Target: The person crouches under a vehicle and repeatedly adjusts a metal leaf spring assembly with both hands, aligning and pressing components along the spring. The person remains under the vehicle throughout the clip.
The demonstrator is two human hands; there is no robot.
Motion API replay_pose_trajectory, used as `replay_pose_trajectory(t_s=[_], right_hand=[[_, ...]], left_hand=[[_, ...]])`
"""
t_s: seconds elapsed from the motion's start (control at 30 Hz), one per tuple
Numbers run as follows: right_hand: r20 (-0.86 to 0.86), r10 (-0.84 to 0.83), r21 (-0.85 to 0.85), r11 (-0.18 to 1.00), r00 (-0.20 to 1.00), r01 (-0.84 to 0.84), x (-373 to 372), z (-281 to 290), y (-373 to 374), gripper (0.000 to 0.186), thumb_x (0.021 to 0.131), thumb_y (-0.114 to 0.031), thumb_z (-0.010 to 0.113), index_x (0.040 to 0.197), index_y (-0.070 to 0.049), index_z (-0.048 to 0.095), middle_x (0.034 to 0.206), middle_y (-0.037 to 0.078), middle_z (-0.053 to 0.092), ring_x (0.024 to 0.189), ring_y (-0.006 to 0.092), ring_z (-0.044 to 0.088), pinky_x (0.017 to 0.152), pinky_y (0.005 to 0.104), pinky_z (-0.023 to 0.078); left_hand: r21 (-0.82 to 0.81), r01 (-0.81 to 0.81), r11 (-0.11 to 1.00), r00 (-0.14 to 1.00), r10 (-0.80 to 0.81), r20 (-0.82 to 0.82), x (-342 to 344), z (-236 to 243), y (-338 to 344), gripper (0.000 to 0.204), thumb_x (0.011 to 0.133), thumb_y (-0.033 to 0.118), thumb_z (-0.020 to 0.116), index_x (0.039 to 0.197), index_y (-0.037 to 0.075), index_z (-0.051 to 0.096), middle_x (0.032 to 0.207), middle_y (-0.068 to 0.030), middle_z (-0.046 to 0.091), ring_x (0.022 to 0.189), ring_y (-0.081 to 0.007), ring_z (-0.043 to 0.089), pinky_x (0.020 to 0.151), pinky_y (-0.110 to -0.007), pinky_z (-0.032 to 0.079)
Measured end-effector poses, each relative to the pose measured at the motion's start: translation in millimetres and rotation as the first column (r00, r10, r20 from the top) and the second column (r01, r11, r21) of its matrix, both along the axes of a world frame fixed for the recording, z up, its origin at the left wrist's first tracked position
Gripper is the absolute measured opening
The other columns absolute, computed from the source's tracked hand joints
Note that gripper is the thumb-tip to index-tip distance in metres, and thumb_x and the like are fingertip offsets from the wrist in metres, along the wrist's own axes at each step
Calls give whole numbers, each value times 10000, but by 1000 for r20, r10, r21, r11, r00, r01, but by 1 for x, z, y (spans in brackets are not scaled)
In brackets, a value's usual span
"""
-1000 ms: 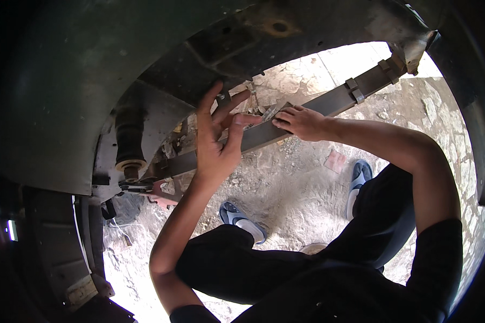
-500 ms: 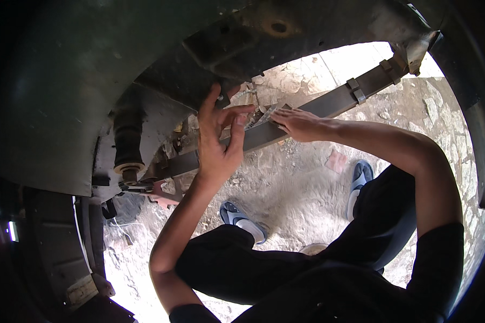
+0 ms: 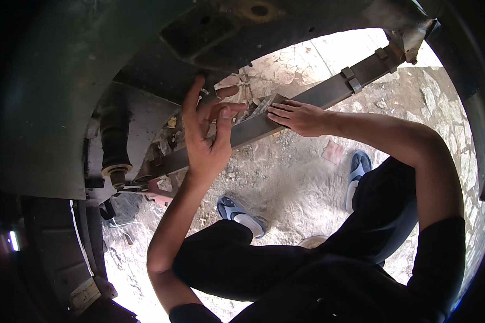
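Observation:
A long dark leaf spring [image 3: 328, 98] slants across under the vehicle body, with metal clips around its right part. My right hand [image 3: 299, 117] lies on it, fingers stretched out flat across its upper face. By those fingertips is a thin greyish flat piece [image 3: 267, 104]; whether they touch it I cannot tell. My left hand [image 3: 207, 142] is raised in front of the spring, fingers apart. Its index finger reaches up to the dark frame edge beside a small shiny bolt [image 3: 204, 92]. I see nothing held in it.
A black cylindrical part [image 3: 116, 142], like a shock absorber, hangs at the left. Below it shows another person's hand [image 3: 159, 195]. The dark wheel-arch panel [image 3: 48, 107] curves overhead. Rough stony ground [image 3: 296, 188] lies around my feet, with a reddish tile piece [image 3: 333, 152].
The view has shifted slightly, moving the vehicle parts up and left in it. My left fingers have spread further apart. My right hand stays on the spring, its fingers flatter.

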State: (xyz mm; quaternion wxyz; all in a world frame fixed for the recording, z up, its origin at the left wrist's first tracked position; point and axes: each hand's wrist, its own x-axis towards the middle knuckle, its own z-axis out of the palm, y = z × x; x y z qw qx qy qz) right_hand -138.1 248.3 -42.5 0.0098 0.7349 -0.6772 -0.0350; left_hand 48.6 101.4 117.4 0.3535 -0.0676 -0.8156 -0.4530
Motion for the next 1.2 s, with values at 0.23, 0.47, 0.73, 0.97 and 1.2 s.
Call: replay_pose_trajectory(t_s=[0.23, 0.47, 0.73, 0.97, 1.2], right_hand=[[12, -19, -36, 999, 1000, 19, 6, -7, 0, 614, 915, -169, 454, 1463, -49, 203, 1535, 111, 197, 1427, 240, 177, 1174, 406, 174], [-45, -28, -72, 997, 999, 25, 11, -11, -1, 563, 946, -149, 393, 1465, -50, 202, 1539, 124, 184, 1434, 245, 151, 1179, 407, 148], [631, -497, 172, 839, 596, 516, -11, 25, -32, 439, 997, -147, 328, 1405, 15, 321, 1467, 194, 319, 1378, 299, 290, 1155, 398, 240], [117, -285, -333, 891, 951, 308, 1, 65, -29, 494, 993, -202, 344, 1446, -33, 241, 1502, 167, 253, 1386, 299, 268, 1152, 429, 223], [-7, 53, -51, 997, 999, -53, 6, -5, -7, 622, 916, -189, 475, 1467, -81, 208, 1523, 88, 241, 1417, 236, 206, 1150, 414, 212]], left_hand=[[-65, 6, 998, 998, -2, 59, 2, 1, -4, 566, 965, 6, 399, 1437, 17, 86, 1145, -249, 586, 870, -244, 673, 826, -338, 522], [-105, -5, 995, 998, 12, 61, 4, 5, -3, 556, 973, 16, 391, 1439, 24, 89, 1140, -241, 594, 853, -236, 680, 824, -315, 500], [-12, -1, 1000, 1000, 1, -10, 0, 7, 0, 451, 964, 10, 425, 1379, -20, 252, 1063, -200, 638, 820, -199, 687, 743, -267, 489], [-23, -18, 1000, 998, 20, 55, 0, 11, -6, 382, 981, 18, 386, 1345, -25, 277, 1017, -233, 633, 811, -217, 682, 829, -309, 491], [19, -77, 997, 996, 76, 53, 3, 11, 4, 408, 973, 10, 410, 1352, -37, 266, 936, -200, 654, 698, -183, 669, 716, -277, 513]])
